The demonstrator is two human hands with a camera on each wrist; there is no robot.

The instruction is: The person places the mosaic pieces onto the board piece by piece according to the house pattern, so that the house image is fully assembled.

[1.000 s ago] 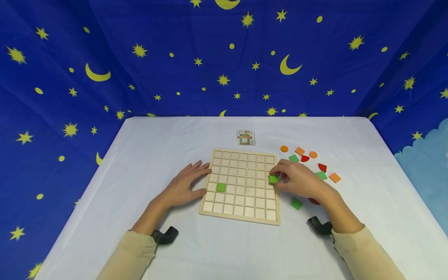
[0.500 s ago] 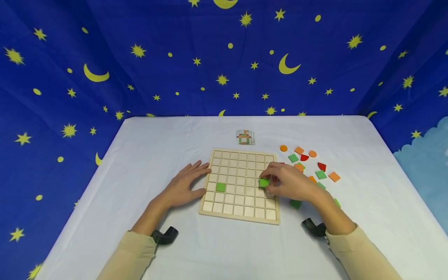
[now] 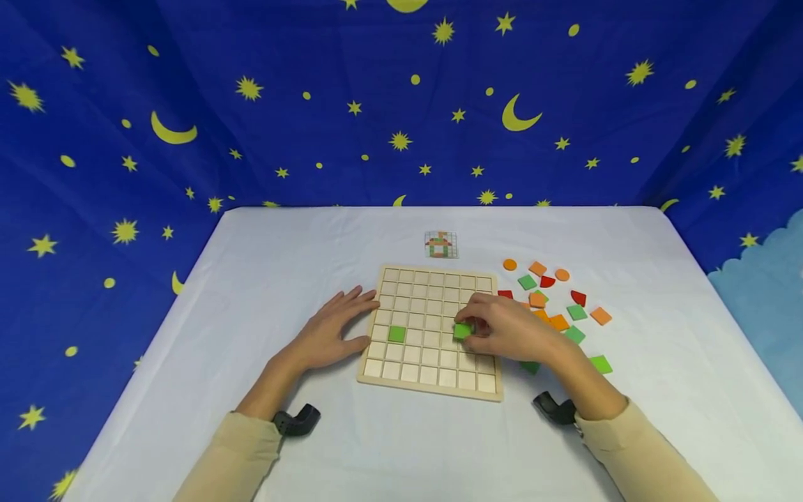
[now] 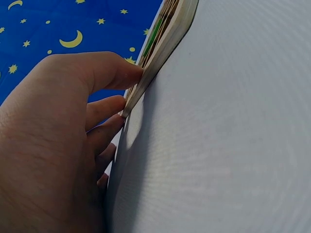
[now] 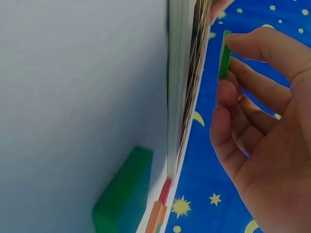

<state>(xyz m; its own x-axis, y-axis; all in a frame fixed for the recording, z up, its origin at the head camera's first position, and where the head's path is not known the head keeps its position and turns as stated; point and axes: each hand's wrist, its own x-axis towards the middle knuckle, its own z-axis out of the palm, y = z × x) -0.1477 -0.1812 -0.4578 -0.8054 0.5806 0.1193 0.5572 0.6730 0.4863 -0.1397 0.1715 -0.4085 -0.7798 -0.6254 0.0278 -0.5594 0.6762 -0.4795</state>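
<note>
Green tile [image 3: 463, 331], pinched in the right hand [image 3: 511, 329], has moved inward from the right edge of the wooden board [image 3: 429, 390] to above its cells, apparently not yet laid, while the left hand [image 3: 329, 336], fingers spread, touches the left edge.

Left hand [image 3: 331, 333] — at left edge of board [image 3: 430, 339], fingers extended, thumb touching. Right hand [image 3: 509, 328] — above board's right half, fingertips pinching.

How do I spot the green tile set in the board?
Find the wooden grid board, its left edge touched by the left hand. The green square tile lies in the second column from that edge, third row from the near side. Unlike the green tile pinched in the right hand, it is untouched.
</note>
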